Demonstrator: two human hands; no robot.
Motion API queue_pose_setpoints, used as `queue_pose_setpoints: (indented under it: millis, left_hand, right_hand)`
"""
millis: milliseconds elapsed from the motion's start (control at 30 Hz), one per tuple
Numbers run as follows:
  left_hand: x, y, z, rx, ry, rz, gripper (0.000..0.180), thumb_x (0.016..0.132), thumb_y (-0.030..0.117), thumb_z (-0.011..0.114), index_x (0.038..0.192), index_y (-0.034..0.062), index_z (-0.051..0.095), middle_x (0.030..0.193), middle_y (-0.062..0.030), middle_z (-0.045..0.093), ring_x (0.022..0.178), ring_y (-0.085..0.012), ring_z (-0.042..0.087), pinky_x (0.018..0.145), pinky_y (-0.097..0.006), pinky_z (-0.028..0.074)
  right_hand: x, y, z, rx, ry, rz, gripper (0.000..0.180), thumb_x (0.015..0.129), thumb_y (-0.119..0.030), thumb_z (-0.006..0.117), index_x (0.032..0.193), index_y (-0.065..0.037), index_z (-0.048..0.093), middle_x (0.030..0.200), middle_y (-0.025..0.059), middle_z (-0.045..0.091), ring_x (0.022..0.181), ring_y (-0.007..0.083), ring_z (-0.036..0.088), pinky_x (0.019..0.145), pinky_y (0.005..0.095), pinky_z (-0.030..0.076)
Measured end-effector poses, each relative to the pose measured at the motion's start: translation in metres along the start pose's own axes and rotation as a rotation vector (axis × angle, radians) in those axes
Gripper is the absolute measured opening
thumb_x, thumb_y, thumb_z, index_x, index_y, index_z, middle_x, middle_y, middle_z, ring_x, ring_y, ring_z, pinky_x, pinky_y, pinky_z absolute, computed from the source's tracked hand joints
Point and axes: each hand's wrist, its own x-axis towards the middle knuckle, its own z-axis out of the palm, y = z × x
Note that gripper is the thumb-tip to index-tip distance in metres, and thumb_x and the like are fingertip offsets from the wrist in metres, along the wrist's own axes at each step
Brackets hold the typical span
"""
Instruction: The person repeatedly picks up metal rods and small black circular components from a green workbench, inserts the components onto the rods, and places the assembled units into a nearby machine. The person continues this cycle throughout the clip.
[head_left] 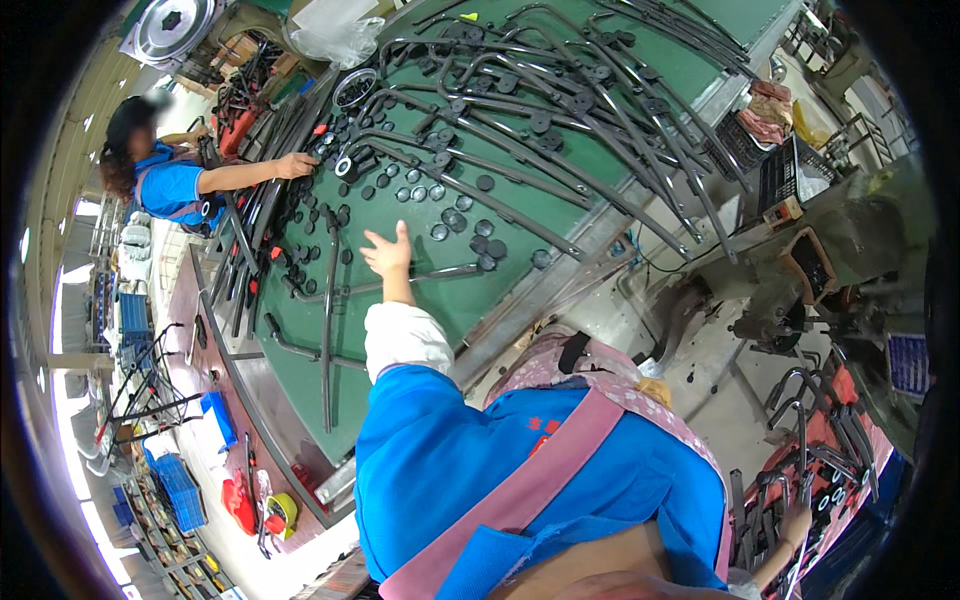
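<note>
Leftward first, a co-worker in a blue top (168, 185) stood at the far-left edge of the green table (520, 215), one hand (296, 165) resting among small black caps (345, 190) and tube ends. Nearer, on the table's left part, lay a long dark bent tube (328, 330), running near to far, with a second tube (420, 277) crossing toward the right. Over that crossing hovered the person's left hand (388, 253), white sleeve behind it, fingers spread wide and flat, holding nothing and just above or barely touching the second tube; contact could not be told. Just right of it lay scattered round black discs (470, 232), loose on the surface. Farther right and beyond, many curved black tubes (600, 110) fanned across the table. At the near-right corner the right hand (797, 523) sat beside a red rack of parts (830, 460); its grip could not be told. Risk, as judged: a sweeping open palm might knock discs off the table edge, or roll the loose tube.
</note>
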Motion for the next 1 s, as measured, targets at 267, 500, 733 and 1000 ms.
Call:
queue_pose_setpoints:
  millis: [267,500,733,1000]
  left_hand:
    - [0.003,0.067,0.027,-0.256,-0.023,0.513,0.087,0.089,0.061,0.052,0.149,0.0036,0.028,0.153,-0.0301,0.021,0.142,-0.0476,0.018,0.111,-0.067,0.013]
    - [0.177,0.044,0.042,-0.124,-0.114,0.320,0.075,0.083,0.075,0.046,0.144,0.0311,0.042,0.159,-0.0049,0.023,0.142,-0.0469,0.020,0.111,-0.067,0.013]
    - [0.091,0.050,0.048,-0.168,-0.116,0.940,0.054,0.088,0.052,0.057,0.130,0.0176,0.058,0.143,-0.0097,0.048,0.135,-0.0350,0.037,0.112,-0.061,0.016]
    - [0.073,0.060,0.056,-0.279,-0.178,0.920,0.073,0.084,0.053,0.061,0.133,-0.0006,0.049,0.142,-0.0192,0.045,0.136,-0.0435,0.032,0.113,-0.060,0.015]
  right_hand:
    - [-0.117,-0.531,0.004,0.548,0.101,-1.394,0.036,0.083,-0.016,0.070,0.116,-0.004,0.063,0.118,0.0178,0.062,0.109,0.0373,0.058,0.093,0.0436,0.047]
    - [-0.136,-0.693,0.046,0.292,0.069,-1.447,0.092,0.072,-0.039,0.079,0.144,-0.002,0.035,0.149,0.0269,0.030,0.137,0.0450,0.032,0.112,0.0474,0.031]
    - [-0.141,-0.754,0.066,0.170,0.157,-1.406,0.113,0.065,-0.058,0.077,0.150,-0.006,0.024,0.138,0.0332,0.036,0.129,0.0468,0.035,0.110,0.0557,0.026]
    - [-0.120,-0.803,0.058,0.254,0.148,-1.485,0.124,0.051,-0.063,0.083,0.152,-0.021,0.026,0.153,0.0332,0.014,0.143,0.0500,0.014,0.116,0.0593,0.011]
